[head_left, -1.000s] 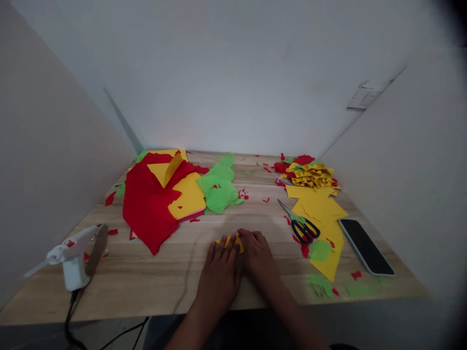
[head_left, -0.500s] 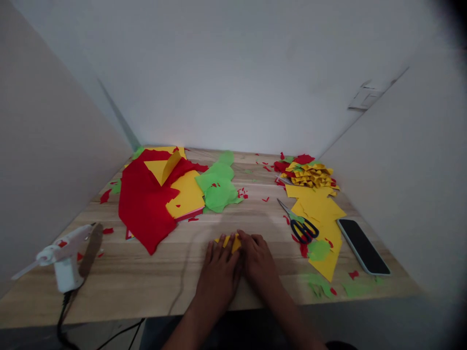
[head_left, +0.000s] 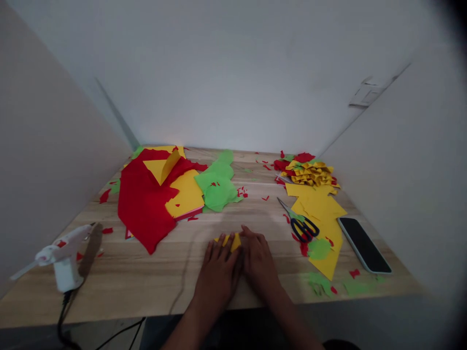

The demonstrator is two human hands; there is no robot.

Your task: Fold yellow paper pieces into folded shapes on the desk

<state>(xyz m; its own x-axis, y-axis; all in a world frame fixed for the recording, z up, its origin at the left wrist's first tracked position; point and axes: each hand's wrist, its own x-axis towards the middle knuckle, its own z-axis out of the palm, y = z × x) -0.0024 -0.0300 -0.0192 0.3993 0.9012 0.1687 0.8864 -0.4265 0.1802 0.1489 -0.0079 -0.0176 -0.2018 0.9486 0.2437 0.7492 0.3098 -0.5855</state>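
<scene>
The table [head_left: 146,287] spreads before me, with the red sheet [head_left: 146,209] at the far left and yellow sheets [head_left: 321,201] down the right. The glue gun [head_left: 67,277] is near the left edge. My left hand [head_left: 218,274] lies palm down, fingers extended and slightly apart, pressing over the yellow piece [head_left: 236,242]. My right hand [head_left: 260,260] sits just beside it, fingers loosely bent at the piece's right edge; I can't tell whether they pinch it. The phone [head_left: 365,245] lies well apart to my right, the scissors [head_left: 288,209] nearer, beside the yellow sheets.

Smallest of these, the yellow piece is on the bare wood in front of me, partly hidden by my left fingers. I judge it light and thin, like paper: quick to crease, easily torn, apt to slide if unpinned. Its exposed right corner seems the best grip.
</scene>
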